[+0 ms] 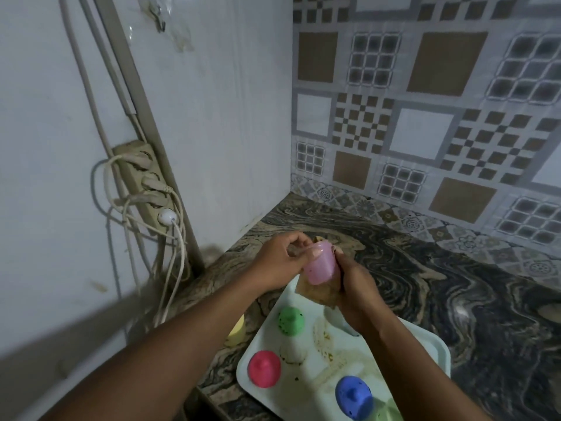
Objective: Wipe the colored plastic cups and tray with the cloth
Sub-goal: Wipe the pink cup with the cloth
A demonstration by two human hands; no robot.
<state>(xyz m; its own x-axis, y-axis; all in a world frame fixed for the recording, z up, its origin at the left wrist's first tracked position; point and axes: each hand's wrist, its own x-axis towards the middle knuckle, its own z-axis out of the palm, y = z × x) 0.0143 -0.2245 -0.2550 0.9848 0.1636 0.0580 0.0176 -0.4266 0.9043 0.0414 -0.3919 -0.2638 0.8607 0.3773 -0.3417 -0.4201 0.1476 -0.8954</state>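
I'm looking down at the desk corner, and both hands are up over the far end of the tray. My left hand grips the lilac-pink cup, fingers curled round its far side and the thumb lying across the near wall. The cup is tilted and held in the air, clear of the tray. My right hand grips the brownish cloth, fingers closed on it, pressing it against the lower side of the cup; a bit of cloth also shows past the cup's far edge.

Down on the pale tray, three cups sit upside down: a green cup nearest the hands, a red-pink cup by the left rim, a blue cup nearer me. Brown smears mark the tray floor between them. A pale green cup is cut off by the bottom edge, just beside the blue one. A yellow cup stands off the tray on the desk, partly hidden by my left forearm. On the white wall to the left, a power strip hangs with several plugs and cords.
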